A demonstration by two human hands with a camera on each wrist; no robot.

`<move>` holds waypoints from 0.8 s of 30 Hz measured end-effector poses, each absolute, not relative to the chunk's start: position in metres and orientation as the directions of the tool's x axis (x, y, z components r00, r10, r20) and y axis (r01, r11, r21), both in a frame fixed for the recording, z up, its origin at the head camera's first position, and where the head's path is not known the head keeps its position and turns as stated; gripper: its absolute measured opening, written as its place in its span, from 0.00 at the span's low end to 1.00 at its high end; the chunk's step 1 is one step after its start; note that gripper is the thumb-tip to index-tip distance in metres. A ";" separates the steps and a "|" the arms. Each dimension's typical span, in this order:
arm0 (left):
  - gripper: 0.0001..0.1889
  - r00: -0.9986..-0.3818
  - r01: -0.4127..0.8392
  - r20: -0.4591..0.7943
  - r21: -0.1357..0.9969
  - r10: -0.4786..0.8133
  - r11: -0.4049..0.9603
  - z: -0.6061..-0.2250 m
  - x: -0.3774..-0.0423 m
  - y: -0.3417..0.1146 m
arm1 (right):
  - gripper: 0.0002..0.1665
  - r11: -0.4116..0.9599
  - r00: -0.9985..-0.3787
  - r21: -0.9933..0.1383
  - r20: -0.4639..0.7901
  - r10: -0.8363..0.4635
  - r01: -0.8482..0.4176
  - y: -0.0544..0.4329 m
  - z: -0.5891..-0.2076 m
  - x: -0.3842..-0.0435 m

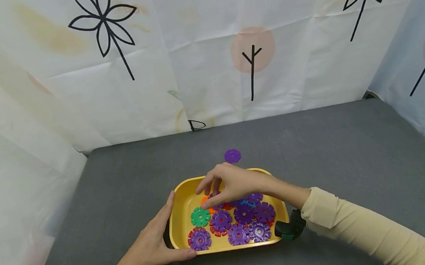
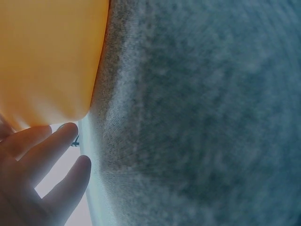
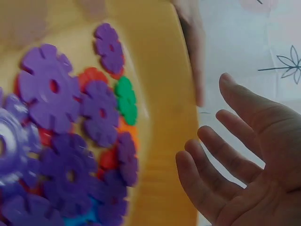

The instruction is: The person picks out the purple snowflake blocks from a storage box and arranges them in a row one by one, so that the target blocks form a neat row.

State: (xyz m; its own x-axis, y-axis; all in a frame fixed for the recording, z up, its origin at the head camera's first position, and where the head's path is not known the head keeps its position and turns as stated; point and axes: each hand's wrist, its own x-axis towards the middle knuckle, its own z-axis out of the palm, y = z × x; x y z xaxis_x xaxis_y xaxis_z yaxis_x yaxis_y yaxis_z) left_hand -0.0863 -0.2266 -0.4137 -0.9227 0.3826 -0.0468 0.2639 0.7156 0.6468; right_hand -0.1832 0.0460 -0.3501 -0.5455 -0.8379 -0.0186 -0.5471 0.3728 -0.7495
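A yellow tray (image 1: pixel 182 204) holds several notched plastic discs, mostly purple, with red, orange, blue and a green disc (image 1: pixel 200 217) among them. My left hand (image 1: pixel 156 239) rests against the tray's left side, its thumb along the near edge; in the left wrist view its extended fingers (image 2: pixel 51 146) touch or lie close to the outer wall. Above the discs, my right hand (image 1: pixel 234 183) hovers with loosely bent fingers. In the right wrist view, nothing lies between the fingers and thumb of this right hand (image 3: pixel 244 160). It hides part of the far discs.
One purple disc (image 1: pixel 232 156) lies on the grey table (image 1: pixel 327 155) just beyond the tray's far rim. White patterned cloth (image 1: pixel 203 58) hangs behind the table and along both sides. Dark wrist-worn devices sit near both cuffs, the right one (image 1: pixel 290 225) beside the tray's near right corner.
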 end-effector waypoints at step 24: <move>0.72 -0.925 0.270 -0.036 0.636 0.378 0.722 -0.416 -0.087 -0.226 | 0.28 0.493 -0.446 -0.557 -0.231 -0.865 -0.668 0.043 -0.381 -0.185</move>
